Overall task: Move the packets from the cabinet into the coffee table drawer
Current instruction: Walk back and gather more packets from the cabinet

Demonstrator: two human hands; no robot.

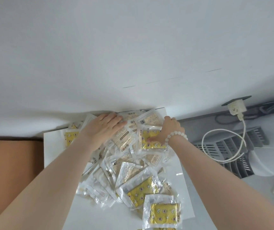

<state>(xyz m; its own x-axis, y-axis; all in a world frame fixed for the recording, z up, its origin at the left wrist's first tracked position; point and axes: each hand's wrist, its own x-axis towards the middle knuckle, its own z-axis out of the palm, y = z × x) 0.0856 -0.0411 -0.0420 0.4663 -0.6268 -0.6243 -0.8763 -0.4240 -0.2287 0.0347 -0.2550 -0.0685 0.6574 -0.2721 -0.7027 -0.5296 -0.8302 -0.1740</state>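
Head view: packets [133, 178], a heaped lot of clear-edged sachets, some printed yellow, lying on a white surface [109, 219] beneath and nearer than both hands.

- Left hand [103, 128]: flat, fingers straight, pressing the heap's far end.
- Right hand [170, 129]: fingers curled round a yellow packet [151, 141], thumb on its face.
- Handling: judged light, limp and slippery. Take several together by their sealed edges.
- Print: too blurred to read.

— Entry one, right hand [169, 130]?
— Bracelet [176, 135] at the wrist: single strand of round, milky-white beads (glossy, evenly sized). Ring [173, 119]: thin pale band on one finger, far side.
— Entry two, left hand [106, 125]?
— Bare; likewise both forearms [53, 171], right down to the near edge.
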